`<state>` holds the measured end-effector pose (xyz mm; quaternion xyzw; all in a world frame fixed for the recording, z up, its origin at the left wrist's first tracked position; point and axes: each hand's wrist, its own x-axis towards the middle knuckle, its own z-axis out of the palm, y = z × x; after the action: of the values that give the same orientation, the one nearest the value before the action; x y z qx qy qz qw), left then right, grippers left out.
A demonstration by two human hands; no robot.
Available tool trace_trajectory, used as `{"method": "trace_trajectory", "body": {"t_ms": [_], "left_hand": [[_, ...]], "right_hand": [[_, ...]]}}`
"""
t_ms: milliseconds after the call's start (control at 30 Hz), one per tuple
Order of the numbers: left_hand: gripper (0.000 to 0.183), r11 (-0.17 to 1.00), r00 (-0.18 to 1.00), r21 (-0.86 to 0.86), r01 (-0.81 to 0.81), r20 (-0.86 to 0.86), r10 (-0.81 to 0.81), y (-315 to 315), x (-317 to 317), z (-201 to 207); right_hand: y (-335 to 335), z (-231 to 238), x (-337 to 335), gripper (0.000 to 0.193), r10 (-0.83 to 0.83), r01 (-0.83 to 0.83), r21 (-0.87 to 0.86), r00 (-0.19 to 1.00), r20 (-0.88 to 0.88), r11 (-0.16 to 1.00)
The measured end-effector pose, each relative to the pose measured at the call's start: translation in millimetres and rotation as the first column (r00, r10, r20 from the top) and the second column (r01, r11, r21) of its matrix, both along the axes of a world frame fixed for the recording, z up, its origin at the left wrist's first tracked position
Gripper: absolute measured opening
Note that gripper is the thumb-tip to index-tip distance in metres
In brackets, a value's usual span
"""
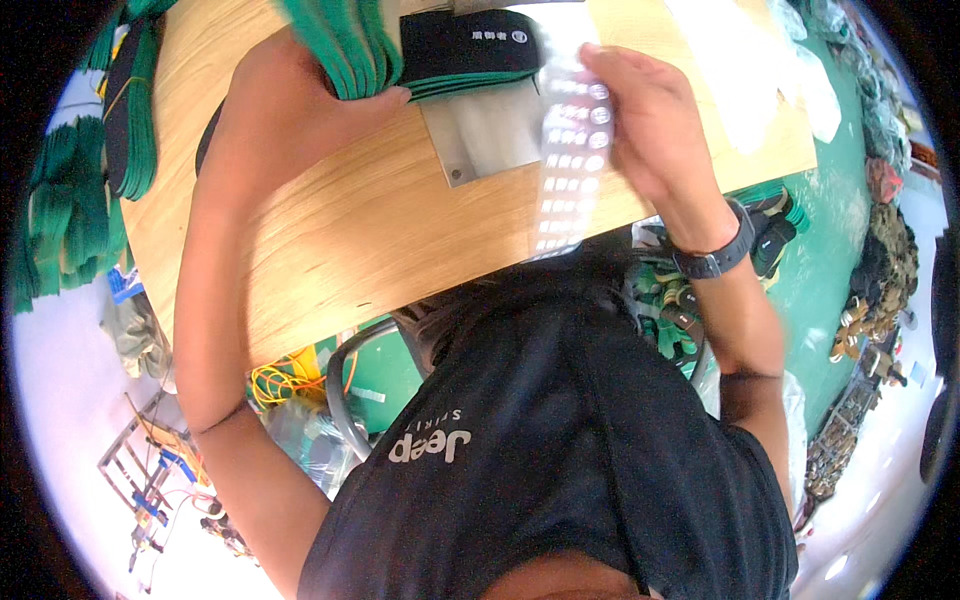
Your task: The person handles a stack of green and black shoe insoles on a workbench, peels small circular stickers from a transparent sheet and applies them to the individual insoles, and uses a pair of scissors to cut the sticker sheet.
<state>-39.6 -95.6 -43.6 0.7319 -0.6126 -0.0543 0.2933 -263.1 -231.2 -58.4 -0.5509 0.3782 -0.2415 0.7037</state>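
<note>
- Tabletop (330, 260): pale wood-grain board, smooth, with straight edges that bend in this view.
- Left hand (285, 120): over the left part of the tabletop, toward the far edge. Its fingers are closed around 1 green stack (350, 40); the thumb lies along the stack's near end, and the other fingers are largely hidden.
- Green stack: several thin, flat layers with rounded ends, fibrous in look, green and beige at the edges, raised at a tilt.
- Black stack (465, 45): lies toward the far edge, right of the green stack. Dark, matte upper face with white print, rounded right end, layered green edges.
- Metal plate (490, 140): grey, flat, square-cornered, with 1 round fastener or hole at its near left corner; partly covered by the black stack.
- Right hand (655, 125): right of the plate, fingers drawn narrow on the right margin of 1 strip (568, 185). Exact fingertip contact is blurred.
- Strip: thin, translucent film bearing repeated white marks; it extends down to the near edge of the tabletop.
- Wristwatch (715, 258): dark band, right wrist.
- Bundle (130, 110): black and green rounded pads with 1 yellow tie, at the left edge; support cannot be determined.
</note>
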Motion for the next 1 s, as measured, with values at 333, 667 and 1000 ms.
{"method": "trace_trajectory", "body": {"t_ms": [333, 667, 1000], "left_hand": [[0.028, 0.949, 0.922, -0.209, -0.236, -0.356, 0.151, 13, 40, 0], [0.026, 0.903, 0.847, -0.324, -0.281, -0.527, 0.075, 18, 48, -8], [0.029, 0.906, 0.877, -0.314, -0.285, -0.466, 0.115, 17, 43, -6]], "right_hand": [[3, 9, 15, 0.026, 0.248, -0.244, 0.042, 0.954, -0.168, 0.969], [12, 13, 19, 0.026, 0.207, -0.222, -0.023, 0.940, -0.270, 0.975], [4, 7, 21, 0.031, 0.231, -0.261, -0.050, 0.916, -0.327, 0.964]]}}
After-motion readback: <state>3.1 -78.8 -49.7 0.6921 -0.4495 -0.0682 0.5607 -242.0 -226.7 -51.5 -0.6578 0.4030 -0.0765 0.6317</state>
